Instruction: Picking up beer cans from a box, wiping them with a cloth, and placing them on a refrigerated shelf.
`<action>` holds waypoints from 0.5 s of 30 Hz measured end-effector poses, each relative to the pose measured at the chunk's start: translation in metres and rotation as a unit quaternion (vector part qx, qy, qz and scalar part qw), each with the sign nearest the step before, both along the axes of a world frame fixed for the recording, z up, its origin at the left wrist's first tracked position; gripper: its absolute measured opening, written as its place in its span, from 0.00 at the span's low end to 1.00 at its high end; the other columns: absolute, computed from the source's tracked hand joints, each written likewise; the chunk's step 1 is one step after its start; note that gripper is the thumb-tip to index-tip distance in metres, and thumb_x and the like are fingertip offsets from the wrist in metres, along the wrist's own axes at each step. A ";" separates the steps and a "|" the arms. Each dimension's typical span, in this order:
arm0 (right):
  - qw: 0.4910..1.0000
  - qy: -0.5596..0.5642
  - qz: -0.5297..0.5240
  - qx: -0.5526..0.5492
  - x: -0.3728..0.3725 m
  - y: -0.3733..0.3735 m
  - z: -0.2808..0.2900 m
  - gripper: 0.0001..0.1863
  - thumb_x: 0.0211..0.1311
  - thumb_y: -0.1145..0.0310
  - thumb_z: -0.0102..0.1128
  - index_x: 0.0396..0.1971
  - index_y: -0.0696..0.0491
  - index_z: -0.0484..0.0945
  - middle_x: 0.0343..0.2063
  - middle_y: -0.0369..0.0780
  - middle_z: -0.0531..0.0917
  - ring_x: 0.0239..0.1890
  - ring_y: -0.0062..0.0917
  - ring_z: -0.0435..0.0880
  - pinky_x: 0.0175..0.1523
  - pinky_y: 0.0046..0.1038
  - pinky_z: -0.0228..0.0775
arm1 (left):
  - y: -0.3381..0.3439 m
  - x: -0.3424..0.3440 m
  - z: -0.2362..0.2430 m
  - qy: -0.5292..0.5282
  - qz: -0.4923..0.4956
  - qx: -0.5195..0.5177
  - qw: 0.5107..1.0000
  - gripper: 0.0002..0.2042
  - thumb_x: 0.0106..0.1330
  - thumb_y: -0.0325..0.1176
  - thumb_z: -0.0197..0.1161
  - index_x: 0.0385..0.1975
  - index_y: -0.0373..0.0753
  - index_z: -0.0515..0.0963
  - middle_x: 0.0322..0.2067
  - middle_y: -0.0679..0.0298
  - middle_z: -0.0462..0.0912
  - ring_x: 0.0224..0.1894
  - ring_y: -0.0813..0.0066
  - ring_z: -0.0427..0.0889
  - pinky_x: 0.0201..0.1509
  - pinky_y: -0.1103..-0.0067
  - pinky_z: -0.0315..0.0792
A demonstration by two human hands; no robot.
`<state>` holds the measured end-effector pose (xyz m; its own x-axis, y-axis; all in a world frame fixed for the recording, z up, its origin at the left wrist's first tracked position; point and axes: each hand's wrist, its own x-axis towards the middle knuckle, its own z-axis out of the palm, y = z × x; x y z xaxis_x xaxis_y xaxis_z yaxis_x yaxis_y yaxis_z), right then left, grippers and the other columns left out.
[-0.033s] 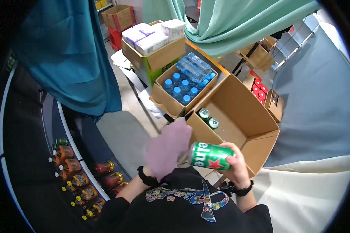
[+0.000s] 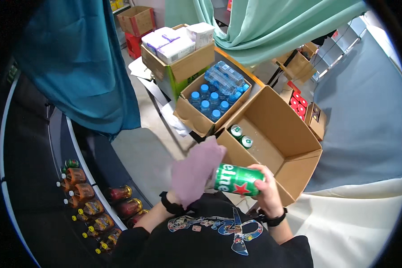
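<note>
Head view: right hand (image 2: 269, 190) clasps green can (image 2: 234, 179); lilac-covered left hand (image 2: 196, 172) at can's other end, grip unclear.

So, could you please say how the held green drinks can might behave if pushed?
Laid sideways, the green drinks can would probably roll, being cylindrical. Its glossy wall may be slippery in the right hand. Its visible side looks undented, perhaps fairly stiff.

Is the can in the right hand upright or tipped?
Tipped onto its side: seen from above, the green can shows its star-marked wall, lying crosswise in the right hand.
</note>
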<state>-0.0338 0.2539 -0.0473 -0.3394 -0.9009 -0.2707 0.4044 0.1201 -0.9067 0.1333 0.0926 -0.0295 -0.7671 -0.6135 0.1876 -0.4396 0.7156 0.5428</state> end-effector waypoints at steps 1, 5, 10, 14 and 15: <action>0.999 -0.038 -0.002 0.000 0.016 -0.008 -0.004 0.24 0.54 0.65 0.60 0.50 0.57 0.68 0.44 0.40 0.75 0.47 0.21 0.74 0.55 0.23 0.64 | 0.004 0.011 -0.009 0.050 0.001 0.062 0.997 0.16 0.55 0.31 0.60 0.45 0.40 0.71 0.34 0.62 0.76 0.35 0.67 0.78 0.35 0.74 0.72; 0.997 -0.079 0.000 0.000 0.061 -0.043 0.005 0.21 0.59 0.66 0.56 0.51 0.56 0.65 0.44 0.39 0.73 0.45 0.23 0.74 0.53 0.24 0.66 | 0.007 0.049 -0.062 0.321 -0.022 0.472 0.821 0.26 0.52 0.29 0.67 0.52 0.37 0.69 0.43 0.65 0.77 0.43 0.77 0.76 0.49 0.78 0.70; 0.992 0.125 0.012 -0.021 0.099 -0.073 -0.020 0.22 0.57 0.66 0.56 0.50 0.56 0.65 0.45 0.40 0.72 0.42 0.28 0.76 0.49 0.30 0.69 | -0.009 0.093 -0.079 0.375 0.013 0.505 0.777 0.21 0.62 0.34 0.60 0.53 0.36 0.68 0.46 0.65 0.76 0.49 0.78 0.74 0.54 0.78 0.68; 0.911 0.386 0.118 -0.088 0.128 -0.105 -0.001 0.30 0.47 0.59 0.65 0.48 0.57 0.66 0.40 0.46 0.76 0.42 0.38 0.78 0.48 0.33 0.69 | -0.034 0.133 -0.079 0.406 0.011 0.566 0.718 0.20 0.63 0.36 0.59 0.53 0.36 0.68 0.45 0.64 0.76 0.49 0.77 0.74 0.55 0.78 0.68; 0.886 0.425 0.152 -0.109 0.135 -0.114 0.000 0.33 0.42 0.57 0.68 0.47 0.57 0.67 0.39 0.48 0.77 0.41 0.42 0.79 0.46 0.34 0.70 | -0.039 0.142 -0.075 0.418 0.005 0.596 0.685 0.20 0.63 0.36 0.58 0.53 0.36 0.68 0.45 0.64 0.76 0.49 0.77 0.74 0.55 0.78 0.68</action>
